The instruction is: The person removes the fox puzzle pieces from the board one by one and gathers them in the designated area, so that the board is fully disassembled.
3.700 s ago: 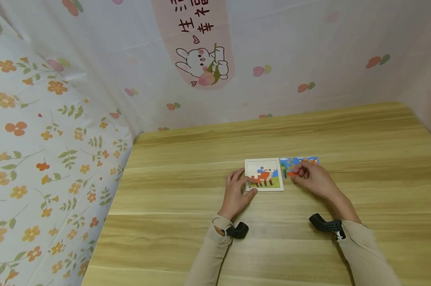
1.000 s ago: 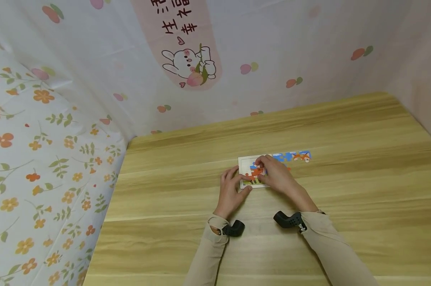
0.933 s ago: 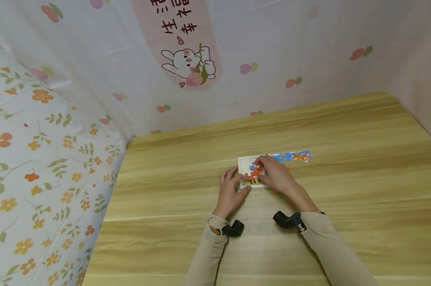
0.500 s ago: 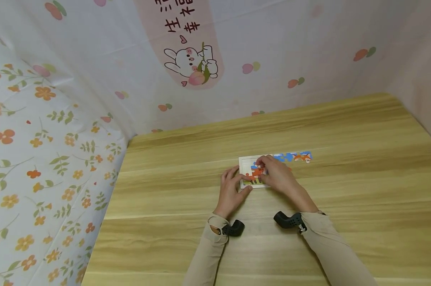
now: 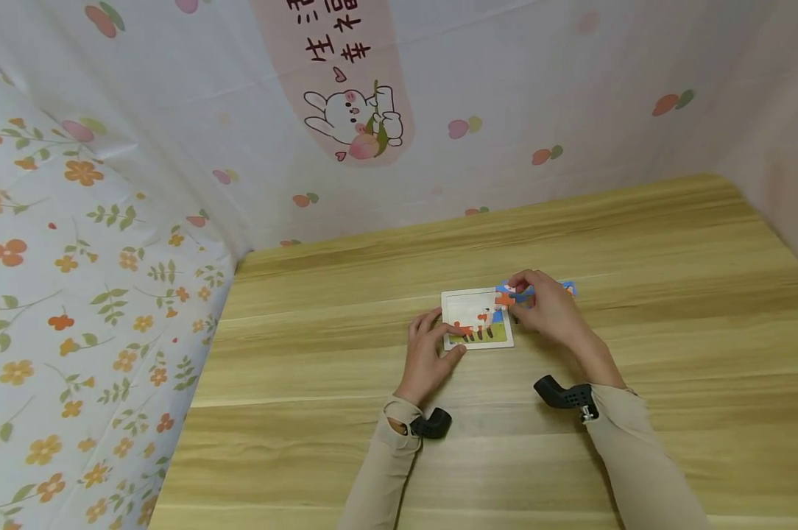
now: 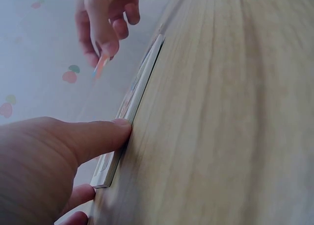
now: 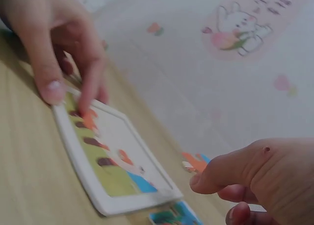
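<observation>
A white-rimmed jigsaw tray lies on the table, with green grass, dark legs and some orange pieces along its near part. My left hand holds it at the near left corner. In the right wrist view, the thumb is on the near rim while a finger presses pieces inside. Between thumb and fingertips, my right hand pinches an orange and blue puzzle piece, raised over the tray's far right corner. The left wrist view shows this piece edge-on, apart from the tray.
Loose blue puzzle pieces lie right of the tray, partly hidden by my right hand. The wooden table meets a printed cloth backdrop at its far edge. A flowered cloth hangs at the left.
My right hand went from the loose pieces to the tray, and has since lifted away to the right with a pinched piece. More bare tray shows; my left hand stays at the corner.
</observation>
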Demonstrator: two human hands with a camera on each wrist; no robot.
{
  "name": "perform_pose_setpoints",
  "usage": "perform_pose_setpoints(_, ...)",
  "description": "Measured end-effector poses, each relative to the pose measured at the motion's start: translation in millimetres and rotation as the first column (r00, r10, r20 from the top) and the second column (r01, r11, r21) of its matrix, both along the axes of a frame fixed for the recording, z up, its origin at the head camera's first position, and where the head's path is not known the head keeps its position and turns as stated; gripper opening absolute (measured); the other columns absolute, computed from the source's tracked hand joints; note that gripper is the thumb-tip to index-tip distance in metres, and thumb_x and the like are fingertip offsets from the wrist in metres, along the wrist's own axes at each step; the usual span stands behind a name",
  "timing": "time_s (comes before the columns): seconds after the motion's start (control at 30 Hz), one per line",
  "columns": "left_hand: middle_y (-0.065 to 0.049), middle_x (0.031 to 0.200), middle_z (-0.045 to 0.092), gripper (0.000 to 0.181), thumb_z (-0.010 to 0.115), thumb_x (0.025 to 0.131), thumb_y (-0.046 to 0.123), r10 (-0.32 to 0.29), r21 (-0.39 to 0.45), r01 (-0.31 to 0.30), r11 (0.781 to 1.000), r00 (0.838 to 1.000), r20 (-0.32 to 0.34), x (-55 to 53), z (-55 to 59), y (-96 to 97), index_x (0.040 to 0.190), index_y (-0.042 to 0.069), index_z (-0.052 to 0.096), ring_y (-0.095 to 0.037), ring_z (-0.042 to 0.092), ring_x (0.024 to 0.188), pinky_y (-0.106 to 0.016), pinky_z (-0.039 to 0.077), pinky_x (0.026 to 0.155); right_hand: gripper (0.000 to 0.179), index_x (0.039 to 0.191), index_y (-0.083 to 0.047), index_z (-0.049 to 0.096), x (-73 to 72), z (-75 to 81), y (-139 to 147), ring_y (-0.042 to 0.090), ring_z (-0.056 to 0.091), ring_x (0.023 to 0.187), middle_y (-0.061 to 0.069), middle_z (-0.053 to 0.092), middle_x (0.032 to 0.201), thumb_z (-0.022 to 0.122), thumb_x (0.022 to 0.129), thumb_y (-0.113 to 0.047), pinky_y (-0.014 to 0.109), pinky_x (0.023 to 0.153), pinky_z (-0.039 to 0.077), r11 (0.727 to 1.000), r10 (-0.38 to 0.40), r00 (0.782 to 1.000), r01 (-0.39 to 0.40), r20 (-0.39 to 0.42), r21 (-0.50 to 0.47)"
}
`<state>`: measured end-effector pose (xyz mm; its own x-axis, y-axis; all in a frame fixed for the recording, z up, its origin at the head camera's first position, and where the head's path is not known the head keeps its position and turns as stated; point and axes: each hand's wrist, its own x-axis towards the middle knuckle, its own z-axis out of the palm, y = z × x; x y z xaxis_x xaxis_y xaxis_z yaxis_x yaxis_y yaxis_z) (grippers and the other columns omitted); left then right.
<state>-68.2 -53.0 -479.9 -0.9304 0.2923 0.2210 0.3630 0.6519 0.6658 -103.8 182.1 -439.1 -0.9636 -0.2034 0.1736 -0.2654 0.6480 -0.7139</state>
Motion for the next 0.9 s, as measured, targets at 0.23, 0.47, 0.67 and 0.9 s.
perform_pose_setpoints(0.23, -0.014, 0.137, 0.044, 0.017, 0.072, 0.08, 0.019, -0.009, -0.004, 0.009, 1.0, 1.0, -0.004, 0.2, -0.5, -1.1, 0.096, 0.014, 0.07, -0.03, 0.03, 0.127, -0.047, 0.027, 0.101, 0.031, 0.108, 0.003, 0.055, 3.2, 8.6, 18.8, 0.023, 0.047, 0.067, 0.018, 0.057, 0.097, 0.068, 0.08, -0.004, 0.034, 0.06, 0.039, 0.999, -0.043, 0.999, 0.044, 0.031, -0.023)
perform_pose_setpoints(0.47, -0.014, 0.136, 0.045, 0.018, 0.072, 0.08, 0.019, -0.002, -0.012, 0.002, 1.0, 1.0, -0.012, 0.2, 0.2, 0.0, 0.096, 0.014, 0.07, -0.031, 0.031, 0.126, -0.047, 0.028, 0.101, 0.03, 0.108, 0.002, 0.056, 8.1, 14.0, 47.4, 0.021, 0.046, 0.067, 0.018, 0.056, 0.096, 0.067, 0.082, -0.007, 0.03, 0.057, 0.038, 0.996, -0.083, 0.996, 0.084, 0.012, -0.026)
perform_pose_setpoints(0.67, -0.013, 0.137, 0.045, 0.018, 0.072, 0.08, 0.019, -0.003, -0.013, 0.003, 1.0, 1.0, -0.003, -0.3, -0.1, 0.5, 0.097, 0.014, 0.071, -0.03, 0.031, 0.126, -0.047, 0.028, 0.101, 0.029, 0.109, 0.001, 0.056, 12.4, 9.7, 72.5, 0.022, 0.046, 0.068, 0.017, 0.056, 0.095, 0.066, 0.083, -0.008, 0.028, 0.053, 0.039, 0.998, -0.064, 0.994, 0.064, 0.092, 0.004)
perform_pose_setpoints(0.9, -0.014, 0.136, 0.045, 0.018, 0.072, 0.08, 0.019, -0.003, -0.008, 0.003, 1.0, 1.0, 0.001, -0.4, 0.2, -0.2, 0.097, 0.013, 0.07, -0.031, 0.031, 0.126, -0.047, 0.027, 0.101, 0.03, 0.108, 0.001, 0.055, 14.2, 9.6, 80.3, 0.019, 0.045, 0.067, 0.014, 0.053, 0.09, 0.065, 0.081, -0.003, 0.027, 0.05, 0.037, 0.999, -0.031, 0.988, 0.029, 0.151, 0.018)
